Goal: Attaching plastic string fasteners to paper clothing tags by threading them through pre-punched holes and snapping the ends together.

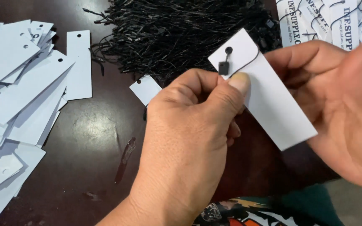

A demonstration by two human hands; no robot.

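The left hand (189, 142) is raised in the centre of the frame, back turned toward the camera, wrist entering from the lower middle. Its thumb and forefinger are pinched together at the top, the remaining fingers curled under. The right hand (340, 109) is held at the right edge, palm facing inward, fingers extended leftward and slightly blurred.

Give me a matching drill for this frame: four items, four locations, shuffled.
Things:
1. white tag with a black string
2. heap of black strings
3. pile of blank white tags
4. strung printed tags

Places:
A. top right corner
B. left side of the dark table
C. between the left hand and right hand
D. top centre

Pairs: 1-C, 2-D, 3-B, 4-A
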